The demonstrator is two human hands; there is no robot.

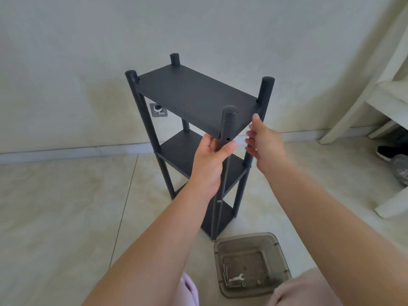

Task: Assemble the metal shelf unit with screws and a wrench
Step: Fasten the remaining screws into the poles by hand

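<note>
Stands upright on the tiled floor [66, 206], shelf unit [194, 93], long axis vertical, top board's length running from 10 to 4 o'clock. Counts: three boards, four posts. Left hand [212, 155] grip clamped on the near post [227, 129]; right hand [262, 142] blurred, fingers apart, beside the board's edge. At 6 o'clock, one tray [276, 246] holding one wrench [236, 278], several screws [225, 274]. Open floor toward 9 o'clock.
</note>
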